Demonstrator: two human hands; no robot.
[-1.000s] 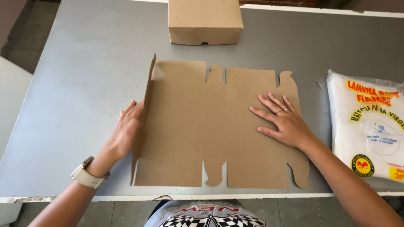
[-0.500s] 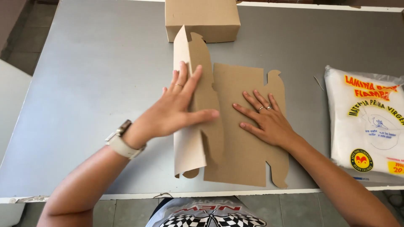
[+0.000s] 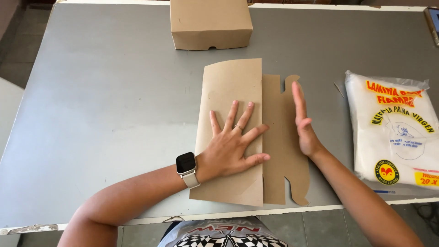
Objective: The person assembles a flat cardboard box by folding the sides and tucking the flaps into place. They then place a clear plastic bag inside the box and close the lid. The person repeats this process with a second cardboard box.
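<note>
on the grey table [image 3: 91, 114], press left hand [image 3: 233, 146] flat, fingers spread, along the folded cardboard blank [image 3: 231, 87]; keep right hand [image 3: 304, 121] edge-on, open, gripping nothing, beside the crease.

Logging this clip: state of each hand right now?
Left hand: open, flat on the folded cardboard.
Right hand: open, edge-on on the cardboard, holding nothing.

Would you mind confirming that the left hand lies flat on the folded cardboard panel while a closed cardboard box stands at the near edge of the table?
Not quite. The left hand does lie flat on the folded cardboard panel, but the closed cardboard box stands at the far edge of the table, beyond the panel, not the near one. The head view shows it.
</note>
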